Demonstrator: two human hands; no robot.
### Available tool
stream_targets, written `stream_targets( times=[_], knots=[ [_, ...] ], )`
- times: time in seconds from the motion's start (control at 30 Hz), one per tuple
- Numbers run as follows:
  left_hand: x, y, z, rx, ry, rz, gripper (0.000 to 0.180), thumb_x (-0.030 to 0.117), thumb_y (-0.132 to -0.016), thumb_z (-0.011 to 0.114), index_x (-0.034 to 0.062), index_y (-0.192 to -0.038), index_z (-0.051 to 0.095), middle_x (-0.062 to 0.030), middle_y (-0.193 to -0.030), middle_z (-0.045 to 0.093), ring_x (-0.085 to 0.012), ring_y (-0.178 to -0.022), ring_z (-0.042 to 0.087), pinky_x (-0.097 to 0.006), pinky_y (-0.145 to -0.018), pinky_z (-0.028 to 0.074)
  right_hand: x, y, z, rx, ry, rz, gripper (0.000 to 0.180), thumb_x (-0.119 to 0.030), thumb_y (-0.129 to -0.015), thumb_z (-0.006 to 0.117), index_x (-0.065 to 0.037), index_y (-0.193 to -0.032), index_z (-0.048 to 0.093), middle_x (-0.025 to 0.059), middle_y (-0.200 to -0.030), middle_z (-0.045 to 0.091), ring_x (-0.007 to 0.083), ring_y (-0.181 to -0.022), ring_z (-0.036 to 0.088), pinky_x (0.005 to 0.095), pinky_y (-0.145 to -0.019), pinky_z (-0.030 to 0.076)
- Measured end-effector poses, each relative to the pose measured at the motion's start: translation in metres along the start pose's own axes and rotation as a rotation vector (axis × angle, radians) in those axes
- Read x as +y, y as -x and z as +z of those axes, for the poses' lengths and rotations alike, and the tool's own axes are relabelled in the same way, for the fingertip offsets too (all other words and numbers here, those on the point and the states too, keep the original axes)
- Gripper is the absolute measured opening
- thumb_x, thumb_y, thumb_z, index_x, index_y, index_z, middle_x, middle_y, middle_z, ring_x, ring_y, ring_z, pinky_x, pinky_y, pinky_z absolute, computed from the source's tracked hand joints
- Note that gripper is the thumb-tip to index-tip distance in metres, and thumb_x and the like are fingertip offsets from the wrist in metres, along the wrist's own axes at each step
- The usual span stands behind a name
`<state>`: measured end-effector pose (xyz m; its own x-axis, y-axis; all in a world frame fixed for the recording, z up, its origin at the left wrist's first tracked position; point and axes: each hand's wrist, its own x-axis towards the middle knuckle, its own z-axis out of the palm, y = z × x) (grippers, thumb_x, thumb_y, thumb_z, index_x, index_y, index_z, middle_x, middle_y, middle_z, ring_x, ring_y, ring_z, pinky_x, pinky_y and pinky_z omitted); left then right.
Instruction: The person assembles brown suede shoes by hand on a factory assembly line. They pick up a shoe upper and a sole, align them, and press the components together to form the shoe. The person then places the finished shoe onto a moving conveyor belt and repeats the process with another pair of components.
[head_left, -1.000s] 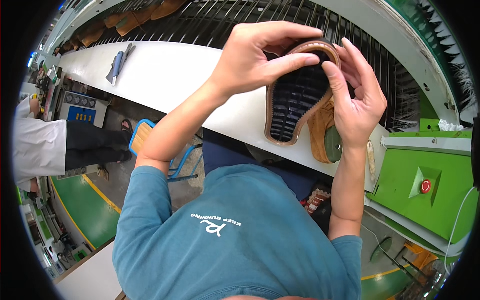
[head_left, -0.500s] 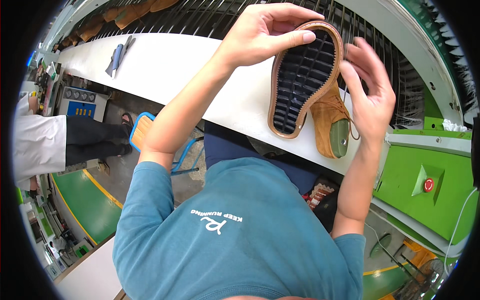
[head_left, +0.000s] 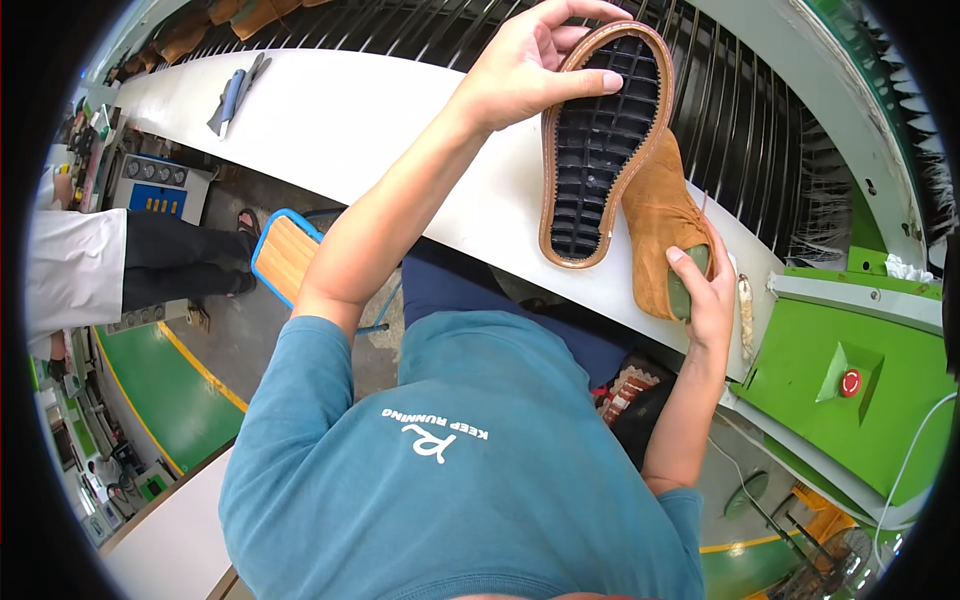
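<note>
White bench by dark metal bars: a sole in the left hand, a tan shoe at the right

The left hand is partly closed in a pinch, its thumb flat on the sole's black ribbed face and its fingers bent behind the brown rim at the far, wider end. The right hand is cupped at the shoe's near end, with the thumb against the green insert in the opening; its other fingertips are mostly hidden.

Sole and shoe stand side by side, the shoe just to the right. Both long axes run away from the person, nearly parallel, the sole's far end leaning right. The sole's edge overlaps the shoe in view; whether they touch cannot be told. The right hand is the nearer one to the shoe.

Farther out, a green machine housing with a red button stands to the right. Well to the left are a blue-handled tool on the bench, a wood-topped stool and another person in dark trousers
</note>
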<state>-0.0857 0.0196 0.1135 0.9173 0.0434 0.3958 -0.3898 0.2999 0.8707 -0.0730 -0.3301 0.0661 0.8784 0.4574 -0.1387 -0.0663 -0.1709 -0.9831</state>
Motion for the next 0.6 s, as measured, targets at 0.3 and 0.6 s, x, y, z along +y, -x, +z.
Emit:
stream_targets(
  times=[0.3,0.6],
  knots=[
    [0.011,-0.002,0.018,0.057,-0.035,-0.003,0.058,-0.001,-0.097,0.081,-0.0057,-0.149,0.057,-0.0147,-0.135,0.073,-0.0196,-0.122,0.072,-0.035,-0.108,0.059,-0.029,0.038,0.048,0.291,-0.463,-0.404,0.079,-0.003,-0.093,0.07,0.006,-0.165,0.038,0.0212,-0.159,0.054,0.0337,-0.145,0.058,0.0468,-0.123,0.046],
    [0.042,0.025,0.047,0.054,-0.161,0.083,0.063,0.032,-0.106,0.071,-0.0083,-0.152,0.057,-0.0187,-0.138,0.072,-0.0212,-0.128,0.07,-0.038,-0.112,0.055,-0.011,0.078,0.112,0.205,-0.152,-0.643,0.116,-0.017,-0.084,0.083,0.011,-0.172,0.014,0.0265,-0.172,0.034,0.0364,-0.157,0.043,0.0472,-0.128,0.039]
  ],
)
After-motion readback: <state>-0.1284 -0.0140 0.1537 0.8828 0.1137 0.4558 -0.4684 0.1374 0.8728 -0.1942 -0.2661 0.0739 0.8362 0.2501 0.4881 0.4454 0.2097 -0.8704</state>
